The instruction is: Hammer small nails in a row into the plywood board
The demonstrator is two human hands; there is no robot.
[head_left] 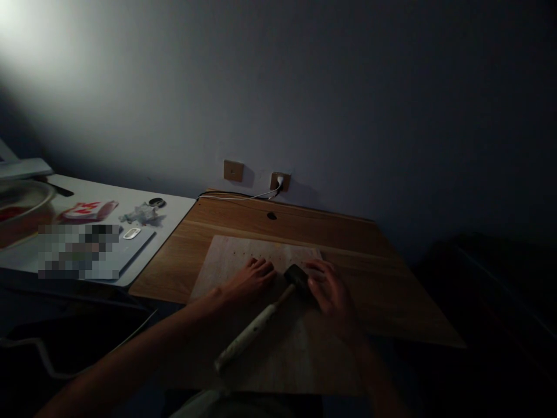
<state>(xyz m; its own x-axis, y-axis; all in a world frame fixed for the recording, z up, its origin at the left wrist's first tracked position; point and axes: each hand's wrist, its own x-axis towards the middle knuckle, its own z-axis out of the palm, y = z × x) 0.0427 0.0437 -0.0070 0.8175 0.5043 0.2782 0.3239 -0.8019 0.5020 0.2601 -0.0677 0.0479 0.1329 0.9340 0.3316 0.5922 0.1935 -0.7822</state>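
Observation:
A mallet [252,335] with a dark block head and a pale handle lies slantwise on a light wooden board [300,348]. Its head points away from me, between my hands. My left hand [255,276] rests on the board left of the mallet head, fingers bent down, with nothing visible in them. At the head's right side is my right hand [333,293], its fingers apart and curved; whether the thumb touches the head I cannot tell. Small dark dots run in a row near the board's far edge, too small to tell as holes or nails.
The board lies on a brown wooden table [369,261] against a wall. A white cable [243,198] runs to a wall socket [281,181]. On a white table [130,197] at left are a clear bowl [26,203], a red-and-white packet [89,212], crumpled plastic [141,215] and a tape roll [157,202].

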